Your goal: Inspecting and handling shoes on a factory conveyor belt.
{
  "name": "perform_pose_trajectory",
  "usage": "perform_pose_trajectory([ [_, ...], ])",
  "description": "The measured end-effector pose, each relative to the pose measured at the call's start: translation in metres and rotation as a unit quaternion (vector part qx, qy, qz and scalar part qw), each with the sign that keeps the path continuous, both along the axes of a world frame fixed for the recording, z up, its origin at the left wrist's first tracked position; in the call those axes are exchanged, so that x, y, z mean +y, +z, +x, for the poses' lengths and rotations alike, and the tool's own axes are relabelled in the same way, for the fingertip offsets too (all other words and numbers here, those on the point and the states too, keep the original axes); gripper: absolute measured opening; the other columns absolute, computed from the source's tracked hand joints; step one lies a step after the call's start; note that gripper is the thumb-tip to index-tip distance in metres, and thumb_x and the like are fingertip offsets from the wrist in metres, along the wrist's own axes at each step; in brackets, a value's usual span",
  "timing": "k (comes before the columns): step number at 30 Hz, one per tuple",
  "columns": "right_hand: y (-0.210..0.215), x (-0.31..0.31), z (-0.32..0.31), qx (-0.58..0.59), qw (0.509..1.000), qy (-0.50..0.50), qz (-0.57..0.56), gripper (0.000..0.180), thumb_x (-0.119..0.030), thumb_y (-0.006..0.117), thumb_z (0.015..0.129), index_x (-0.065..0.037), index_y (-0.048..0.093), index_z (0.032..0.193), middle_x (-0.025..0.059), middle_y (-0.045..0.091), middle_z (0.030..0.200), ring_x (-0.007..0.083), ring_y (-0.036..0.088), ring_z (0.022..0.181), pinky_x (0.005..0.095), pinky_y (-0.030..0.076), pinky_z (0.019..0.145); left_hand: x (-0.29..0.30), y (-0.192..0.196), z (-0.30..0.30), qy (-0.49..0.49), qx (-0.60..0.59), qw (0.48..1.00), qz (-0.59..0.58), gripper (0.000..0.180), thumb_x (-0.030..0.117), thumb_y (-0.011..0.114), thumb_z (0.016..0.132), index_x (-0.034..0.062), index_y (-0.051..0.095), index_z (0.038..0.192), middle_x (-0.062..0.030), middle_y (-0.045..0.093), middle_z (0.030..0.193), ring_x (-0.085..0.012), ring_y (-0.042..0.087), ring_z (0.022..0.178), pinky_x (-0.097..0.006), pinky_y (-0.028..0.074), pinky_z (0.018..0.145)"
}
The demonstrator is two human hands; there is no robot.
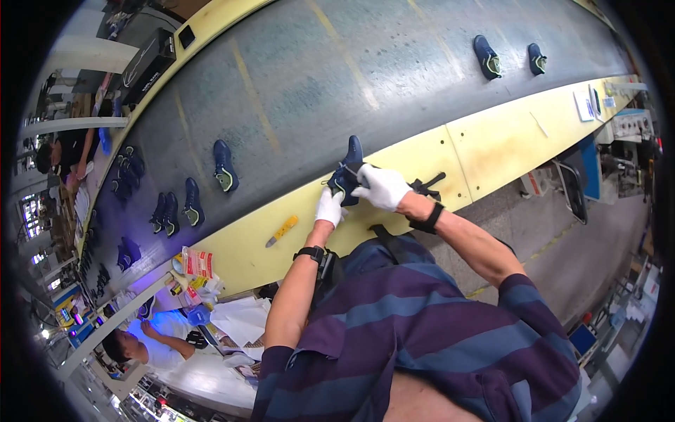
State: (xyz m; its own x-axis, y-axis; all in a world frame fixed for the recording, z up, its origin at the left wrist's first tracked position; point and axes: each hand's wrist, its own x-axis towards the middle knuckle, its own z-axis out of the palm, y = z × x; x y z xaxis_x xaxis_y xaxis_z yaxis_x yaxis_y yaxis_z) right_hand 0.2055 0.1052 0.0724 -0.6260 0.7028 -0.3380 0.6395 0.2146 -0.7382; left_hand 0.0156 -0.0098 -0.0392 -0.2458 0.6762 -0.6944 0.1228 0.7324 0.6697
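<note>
A dark navy sneaker (354,149) is between my hands, over the yellow ledge at the belt's near edge, with its toe pointing away from me. My left hand (329,207), in a white glove, is closed on the heel end at the shoe's left side. On the right of the opening, my right hand (383,188), gloved too, is closed with its fingers at the laces and tongue. A dark piece shows by its fingertips, and I cannot make out whether it is part of the shoe.
The grey belt (302,84) carries several navy sneakers, including a single one (224,166) at left and a pair (486,58) at far right. On the yellow ledge (415,158) lie a yellow-handled cutter (282,231) and a black strapped item (427,186). A co-worker (151,341) sits at lower left.
</note>
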Motion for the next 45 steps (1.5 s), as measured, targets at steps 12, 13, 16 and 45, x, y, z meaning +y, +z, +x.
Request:
perform_pose_trajectory([
  [12,-0.019,-0.009,-0.023,-0.027,0.998,-0.051,-0.005,0.037,-0.037,0.077,0.093,-0.004,0.061,0.097,0.0214,0.072,0.085,0.0431,0.071,0.081,0.0497,0.056,0.075,-0.001,0.001,0.002,0.014,-0.019,1.000,-0.011,0.033,0.022,0.060,0.105,0.0036,0.054,0.132,-0.0183,0.074,0.099,-0.0274,0.073,0.061,-0.039,0.054,0.048],
  [13,-0.021,-0.009,-0.022,-0.028,0.998,-0.051,-0.004,0.037,-0.037,0.077,0.093,-0.004,0.061,0.097,0.0214,0.072,0.085,0.0431,0.071,0.081,0.0497,0.056,0.075,0.001,0.000,0.003,0.014,-0.020,1.000,-0.010,0.033,0.022,0.060,0.105,0.0036,0.054,0.132,-0.0183,0.074,0.099,-0.0274,0.073,0.061,-0.039,0.054,0.048],
  [16,-0.018,-0.013,-0.023,-0.027,0.999,-0.028,-0.007,0.036,-0.037,0.079,0.093,-0.006,0.063,0.096,0.0201,0.071,0.079,0.0427,0.071,0.076,0.0489,0.055,0.069,-0.008,-0.014,-0.008,0.016,-0.034,0.999,-0.013,0.036,0.022,0.060,0.105,0.0030,0.053,0.135,-0.0198,0.073,0.103,-0.0284,0.073,0.062,-0.039,0.055,0.048],
  [45,-0.034,-0.015,-0.015,0.068,0.787,-0.414,-0.451,0.053,-0.052,0.070,0.096,-0.010,0.067,0.129,0.0170,0.071,0.129,0.0420,0.069,0.114,0.0652,0.055,0.094,0.018,-0.016,0.031,-0.152,0.000,0.983,0.106,0.063,0.021,0.088,0.076,-0.0010,0.061,0.129,-0.0158,0.073,0.115,-0.0250,0.071,0.102,-0.038,0.057,0.088],
])
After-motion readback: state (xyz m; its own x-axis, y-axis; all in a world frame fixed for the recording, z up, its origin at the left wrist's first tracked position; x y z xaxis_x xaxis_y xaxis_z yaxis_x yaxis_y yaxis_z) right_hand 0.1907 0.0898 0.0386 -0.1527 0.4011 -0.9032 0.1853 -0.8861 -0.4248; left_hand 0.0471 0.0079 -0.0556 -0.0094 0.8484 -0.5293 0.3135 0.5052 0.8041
